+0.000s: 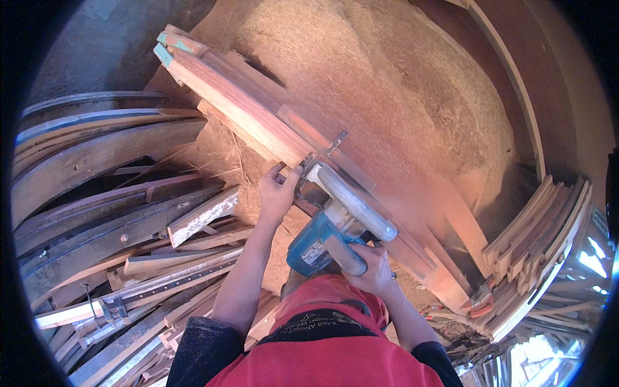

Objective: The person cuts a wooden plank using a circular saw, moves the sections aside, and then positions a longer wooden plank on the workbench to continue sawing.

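A teal circular saw [306,246] with a grey metal blade guard [358,203] rests on a long reddish-brown wood plank [245,106]. My right hand [369,269] is closed around the saw's rear handle. At the front of the saw's base, my left hand [277,192] has its thumb and fingers curled against the base, close to the plank's near edge. The fingertips are partly hidden there. A metal bar [336,140] sticks out ahead of the saw across the wood. The blade itself is hidden beneath the guard. The plank runs diagonally from far left to near right.
A large heap of sawdust [361,58] lies beyond the plank. Curved timber pieces [103,148] and offcuts are piled at left. Stacked curved strips [538,232] stand at right. An orange clamp-like piece [481,300] sits at the plank's near right end.
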Demonstrator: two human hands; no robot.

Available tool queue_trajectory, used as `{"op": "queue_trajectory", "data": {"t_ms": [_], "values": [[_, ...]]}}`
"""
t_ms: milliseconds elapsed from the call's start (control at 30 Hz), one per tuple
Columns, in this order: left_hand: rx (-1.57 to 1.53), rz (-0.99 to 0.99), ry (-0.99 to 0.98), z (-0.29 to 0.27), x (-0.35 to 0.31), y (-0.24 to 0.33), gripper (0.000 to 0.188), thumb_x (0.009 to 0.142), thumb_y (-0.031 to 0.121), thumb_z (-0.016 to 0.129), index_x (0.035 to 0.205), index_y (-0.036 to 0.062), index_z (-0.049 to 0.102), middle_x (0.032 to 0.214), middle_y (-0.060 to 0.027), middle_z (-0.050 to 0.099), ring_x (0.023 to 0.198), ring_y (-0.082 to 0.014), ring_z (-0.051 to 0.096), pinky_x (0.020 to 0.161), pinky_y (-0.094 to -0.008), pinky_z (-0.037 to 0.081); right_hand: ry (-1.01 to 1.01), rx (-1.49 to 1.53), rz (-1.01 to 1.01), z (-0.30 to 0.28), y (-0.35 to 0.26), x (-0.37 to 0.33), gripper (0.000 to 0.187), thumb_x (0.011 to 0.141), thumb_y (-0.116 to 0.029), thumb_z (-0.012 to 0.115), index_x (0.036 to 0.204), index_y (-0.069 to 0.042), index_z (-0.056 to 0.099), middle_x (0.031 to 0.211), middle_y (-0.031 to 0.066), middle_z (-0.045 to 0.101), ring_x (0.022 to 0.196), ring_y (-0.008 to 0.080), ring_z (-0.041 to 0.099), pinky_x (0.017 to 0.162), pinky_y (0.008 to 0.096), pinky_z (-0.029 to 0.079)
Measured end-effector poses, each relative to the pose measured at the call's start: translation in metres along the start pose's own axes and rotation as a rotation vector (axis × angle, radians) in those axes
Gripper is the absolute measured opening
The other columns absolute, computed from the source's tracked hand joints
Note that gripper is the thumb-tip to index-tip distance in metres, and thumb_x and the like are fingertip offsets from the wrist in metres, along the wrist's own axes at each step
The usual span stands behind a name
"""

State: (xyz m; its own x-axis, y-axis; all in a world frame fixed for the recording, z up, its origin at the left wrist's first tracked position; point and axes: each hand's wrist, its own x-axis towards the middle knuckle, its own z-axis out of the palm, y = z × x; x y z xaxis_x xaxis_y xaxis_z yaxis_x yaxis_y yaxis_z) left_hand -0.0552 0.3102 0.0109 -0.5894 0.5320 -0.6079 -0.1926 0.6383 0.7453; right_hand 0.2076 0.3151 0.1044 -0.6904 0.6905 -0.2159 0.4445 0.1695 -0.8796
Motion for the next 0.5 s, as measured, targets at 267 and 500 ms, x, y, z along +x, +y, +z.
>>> {"op": "queue_trajectory", "data": {"t_ms": [267,500], "values": [[-0.006,0.021,0.01,-0.005,0.007,0.001,0.073,0.085,0.034,0.077,0.129,-0.02,0.054,0.067,-0.0085,0.064,0.059,-0.0117,0.06,0.052,-0.0277,0.046,0.006,-0.034,-0.014,0.003,-0.002,0.007,0.046,0.064,-0.009,0.079,0.107,0.003,0.067,0.093,0.0205,0.072,0.08,0.0364,0.072,0.073,0.04,0.056],[-0.007,0.021,0.0,-0.012,0.015,0.002,0.073,0.086,0.033,0.077,0.129,-0.0208,0.053,0.067,-0.0091,0.064,0.059,-0.0118,0.061,0.052,-0.0277,0.047,0.021,-0.025,-0.03,0.005,-0.011,0.017,0.047,0.064,-0.011,0.08,0.107,0.002,0.067,0.091,0.02,0.072,0.077,0.0361,0.072,0.073,0.0398,0.057]]}}
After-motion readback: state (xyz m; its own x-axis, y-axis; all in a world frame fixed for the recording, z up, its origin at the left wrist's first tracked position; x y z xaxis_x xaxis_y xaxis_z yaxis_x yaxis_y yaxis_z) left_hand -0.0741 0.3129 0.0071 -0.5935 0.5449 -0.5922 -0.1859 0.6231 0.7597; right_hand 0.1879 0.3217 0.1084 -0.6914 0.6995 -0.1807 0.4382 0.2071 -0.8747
